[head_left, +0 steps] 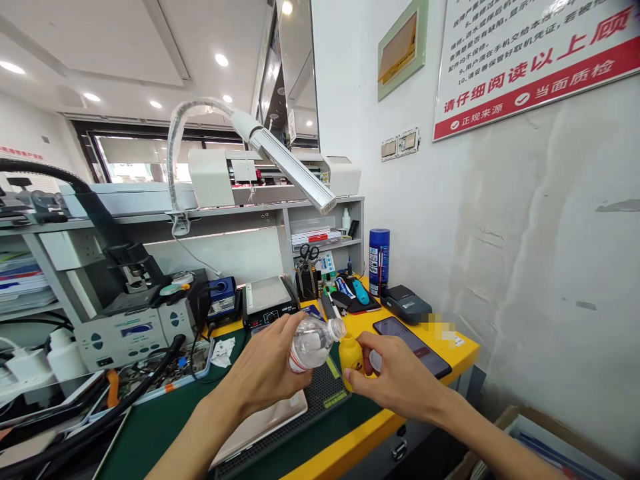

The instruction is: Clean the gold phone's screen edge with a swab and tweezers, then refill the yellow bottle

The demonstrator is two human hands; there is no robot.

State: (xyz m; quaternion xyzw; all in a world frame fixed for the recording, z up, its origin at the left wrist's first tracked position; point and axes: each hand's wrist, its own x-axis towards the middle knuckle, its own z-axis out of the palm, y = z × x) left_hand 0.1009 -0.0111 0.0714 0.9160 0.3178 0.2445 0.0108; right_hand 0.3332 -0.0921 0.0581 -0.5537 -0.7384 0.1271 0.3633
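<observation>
My left hand [265, 367] is wrapped round a clear plastic bottle [314, 341], tipped so its open neck points right and down. The neck sits just above a small yellow bottle [351, 357]. My right hand [395, 377] grips that yellow bottle with thumb and fingers, holding it upright over the dark work mat [320, 400]. A white cap-like piece shows between the right hand's fingers; I cannot tell what it is.
A dark phone [413, 343] lies on the yellow bench edge [360, 437] to the right. Behind stand a blue spray can [379, 261], a black card reader [406, 303], a hot plate [267, 300], a soldering station [133, 333] and a gooseneck lamp [293, 170]. A white tray [265, 423] lies under my left forearm.
</observation>
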